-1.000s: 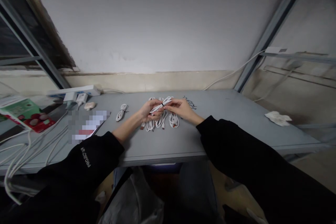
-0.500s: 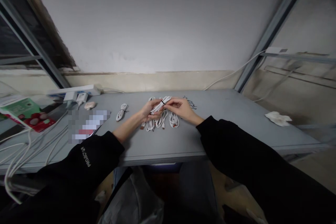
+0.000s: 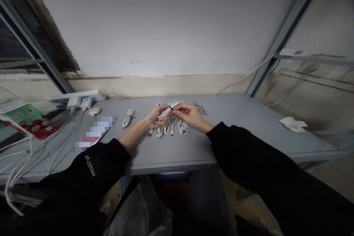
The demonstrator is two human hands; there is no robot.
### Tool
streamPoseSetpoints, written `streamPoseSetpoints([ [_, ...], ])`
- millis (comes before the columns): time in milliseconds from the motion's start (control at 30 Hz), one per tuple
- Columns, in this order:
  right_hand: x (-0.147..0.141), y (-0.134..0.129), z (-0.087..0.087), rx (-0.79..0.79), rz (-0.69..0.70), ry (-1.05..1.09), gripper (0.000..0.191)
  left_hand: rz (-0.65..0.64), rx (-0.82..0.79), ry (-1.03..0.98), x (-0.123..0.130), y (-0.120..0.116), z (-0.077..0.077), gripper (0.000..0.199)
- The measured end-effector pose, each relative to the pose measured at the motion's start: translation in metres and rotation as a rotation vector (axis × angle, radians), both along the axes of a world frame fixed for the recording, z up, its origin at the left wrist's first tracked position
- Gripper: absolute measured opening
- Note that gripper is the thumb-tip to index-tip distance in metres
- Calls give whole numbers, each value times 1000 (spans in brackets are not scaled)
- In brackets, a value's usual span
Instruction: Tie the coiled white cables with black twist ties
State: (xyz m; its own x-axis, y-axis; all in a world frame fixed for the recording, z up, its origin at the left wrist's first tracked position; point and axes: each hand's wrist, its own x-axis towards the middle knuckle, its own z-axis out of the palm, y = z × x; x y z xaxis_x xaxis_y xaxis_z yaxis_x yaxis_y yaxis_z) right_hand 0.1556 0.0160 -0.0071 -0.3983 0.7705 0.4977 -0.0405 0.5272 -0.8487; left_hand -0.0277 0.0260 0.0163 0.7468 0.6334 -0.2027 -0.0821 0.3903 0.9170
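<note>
Both my hands hold a bundled white cable (image 3: 168, 111) above the middle of the grey table (image 3: 229, 132). My left hand (image 3: 157, 116) grips its lower end, while the fingers of my right hand (image 3: 186, 113) pinch it near a black tie (image 3: 171, 107). Under my hands lie several coiled white cables (image 3: 170, 129) with orange-tipped plugs. A smaller white coil (image 3: 127, 118) sits to the left of my left hand. Thin black ties (image 3: 200, 107) lie just beyond my right hand.
A white power strip (image 3: 77, 96) with a plug adapter (image 3: 86, 103) lies at the back left, near a small round case (image 3: 94, 111). Left of it are a green printed box (image 3: 27, 121), a blurred paper (image 3: 92, 132) and loose white wires (image 3: 30, 162). A crumpled white cloth (image 3: 293, 124) lies at right.
My hands stay over the same spot. Only small shifts of my fingers and the held cable show.
</note>
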Motion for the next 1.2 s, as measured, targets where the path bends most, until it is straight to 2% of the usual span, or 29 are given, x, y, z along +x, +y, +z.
streamPoseSetpoints([
  [267,-1,-1,0,28,-92,25,28,-28,36,21,2,0,-3,37],
  [400,-3,0,-1,55,-122,27,29,106,178,58,8,-4,-2,38],
  [533,-3,6,-4,5,-197,68,32,401,499,127,13,-10,-2,29],
  [600,-3,10,-6,-43,-245,107,35,502,741,181,13,-13,-3,37],
  [700,-3,13,-8,-77,-256,105,34,546,1083,291,12,-15,-6,39],
  [767,-3,14,-9,-60,-244,90,32,559,1191,383,11,-16,-7,32],
  [867,-3,14,-11,-2,-230,71,29,558,1216,470,13,-18,-7,30],
  [1200,-3,9,-10,112,-263,19,28,575,1093,452,15,-18,-7,20],
])
